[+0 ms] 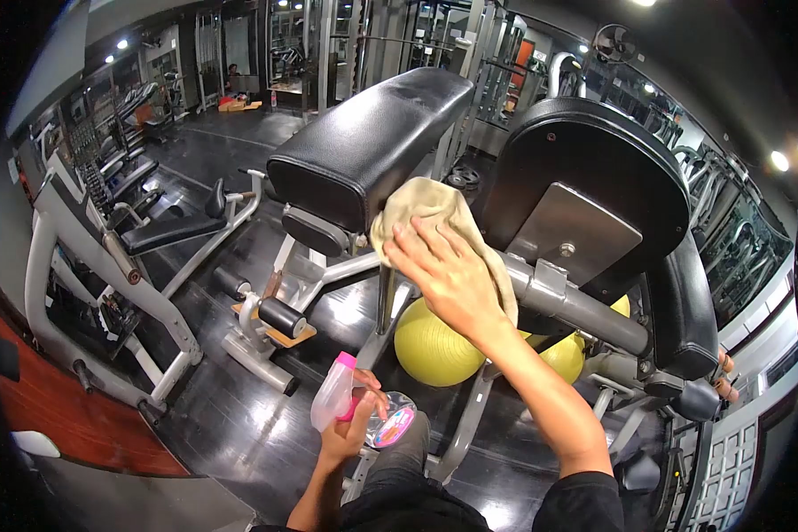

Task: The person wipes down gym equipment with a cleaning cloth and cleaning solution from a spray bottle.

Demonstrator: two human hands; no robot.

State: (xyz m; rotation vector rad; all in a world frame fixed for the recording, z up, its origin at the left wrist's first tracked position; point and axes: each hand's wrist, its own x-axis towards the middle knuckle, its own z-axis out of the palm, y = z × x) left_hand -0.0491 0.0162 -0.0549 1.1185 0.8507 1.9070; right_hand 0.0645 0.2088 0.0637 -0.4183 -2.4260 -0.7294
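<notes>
Right hand (448,282) is flat on a crumpled beige cloth (430,197), fingers stretched out and slightly apart. The cloth sits between a long padded black bench (372,133) and a rounded black backrest (598,164), hanging down in soft folds. Can't see what's underneath, since cloth and hand cover it.

Left hand (349,429) is down low, fingers curled around the neck of a plastic spray bottle with a frosted head and pink nozzle (331,401). Looks like the clear body with the pink label is the same bottle, but the fingers block the join, so I'm not certain.

Upholstery is grained, slightly shiny leather-look stuff, with a bolted flat metal plate (569,232) on the backrest. Below there's a ribbed yellow-green ball (436,348), partly hidden by the forearm and frame. Black sleeve (581,505) gets cut off at the bottom edge.
</notes>
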